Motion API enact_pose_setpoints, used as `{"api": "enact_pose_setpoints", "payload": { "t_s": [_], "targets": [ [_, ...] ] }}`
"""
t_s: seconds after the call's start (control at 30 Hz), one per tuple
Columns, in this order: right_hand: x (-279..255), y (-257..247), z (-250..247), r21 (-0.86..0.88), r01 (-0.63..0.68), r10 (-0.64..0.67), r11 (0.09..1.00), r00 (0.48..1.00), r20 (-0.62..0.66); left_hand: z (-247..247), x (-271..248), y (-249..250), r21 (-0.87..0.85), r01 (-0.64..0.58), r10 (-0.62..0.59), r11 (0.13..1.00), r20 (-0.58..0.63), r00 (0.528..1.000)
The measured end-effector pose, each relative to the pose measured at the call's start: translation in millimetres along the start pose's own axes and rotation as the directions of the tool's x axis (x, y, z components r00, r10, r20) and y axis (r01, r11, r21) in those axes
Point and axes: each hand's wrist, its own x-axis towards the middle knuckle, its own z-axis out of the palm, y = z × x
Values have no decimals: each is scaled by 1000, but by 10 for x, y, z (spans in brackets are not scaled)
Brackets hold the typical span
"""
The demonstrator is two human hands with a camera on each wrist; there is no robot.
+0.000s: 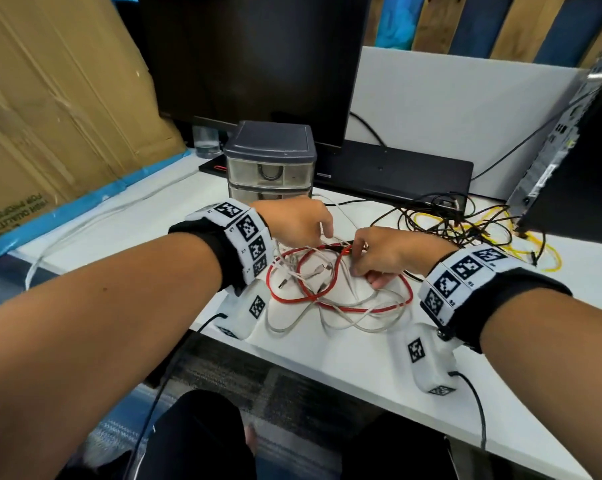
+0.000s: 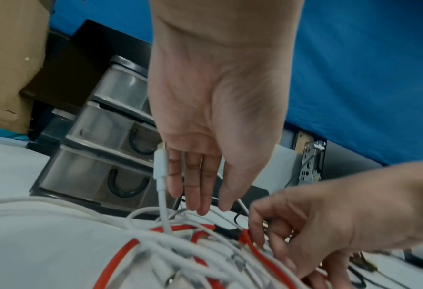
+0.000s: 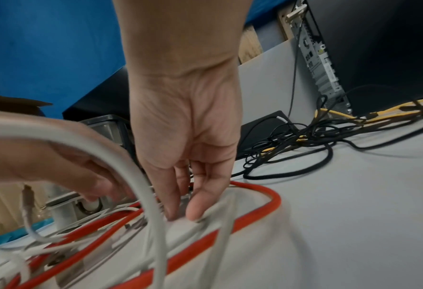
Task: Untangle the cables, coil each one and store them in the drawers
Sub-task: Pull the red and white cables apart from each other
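Near the front edge of the desk, one red cable loops among white cables too interlaced to count. The right hand pinches a strand at the knot, directly under its fingertips; the left hand, fingers loosely extended, holds a white plug. A drawer unit stands behind; two drawers show here.

The right hand reaches down, its fingers pinching a pale grey cable above a looping red braided cable on the white counter. Tangled black cables and a yellow cable lie behind.
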Motion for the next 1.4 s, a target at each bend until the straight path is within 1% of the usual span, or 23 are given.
{"api": "enact_pose_setpoints", "payload": {
  "t_s": [0.1, 0.23, 0.33, 0.47, 0.67, 0.73, 0.8, 0.87, 0.9, 0.97, 1.03, 1.13, 1.2, 1.33, 1.4],
  "targets": [
    [64, 35, -25, 42, -14, 13, 999, 999, 41, 99, 147, 9, 106, -28, 25, 994, 28, 999],
    [135, 73, -62, 94, -15, 6, 995, 996, 92, 149, 284, -42, 160, -65, 60, 985, 36, 998],
    [172, 90, -69, 114, -16, 2, 993, 993, 117, 77, 290, -127, 120, -58, 55, 991, 30, 998],
    [189, 138, -68, 128, -15, -1, 992, 992, 124, -83, 215, -224, 12, -47, 47, 999, -31, 998],
    [134, 28, -199, 97, -1, -15, 995, 985, 169, -211, 116, -236, -56, -81, 71, 995, -168, 983],
    [61, -57, -326, 87, 46, -57, 995, 989, 135, -232, 89, -211, -78, -109, 89, 991, -229, 969],
    [-19, -147, -443, 162, 120, -133, 979, 988, 77, -248, 61, -187, -99, -135, 102, 986, -282, 954],
    [-89, -214, -518, 254, 199, -208, 947, 978, 9, -267, 41, -157, -103, -159, 119, 982, -319, 940],
    [-113, -236, -534, 272, 235, -236, 933, 971, -30, -274, 35, -144, -101, -168, 126, 981, -333, 934],
    [-144, -269, -553, 251, 298, -282, 921, 954, -97, -290, 22, -118, -107, -180, 131, 978, -359, 924],
    [-166, -278, -556, 215, 345, -321, 914, 937, -140, -309, 2, -111, -125, -176, 120, 977, -365, 923],
    [-190, -256, -576, 194, 366, -334, 910, 925, -181, -326, -62, -137, -142, -148, 92, 979, -342, 935],
    [-199, -226, -606, 203, 358, -317, 911, 925, -209, -308, -127, -168, -136, -93, 45, 986, -320, 947],
    [-225, -187, -679, 212, 330, -278, 920, 930, -241, -237, -241, -322, -87, 81, -99, 993, -229, 968],
    [-225, -192, -689, 193, 326, -268, 925, 923, -275, -221, -283, -409, -38, 191, -195, 981, -176, 965]
  ]
}}
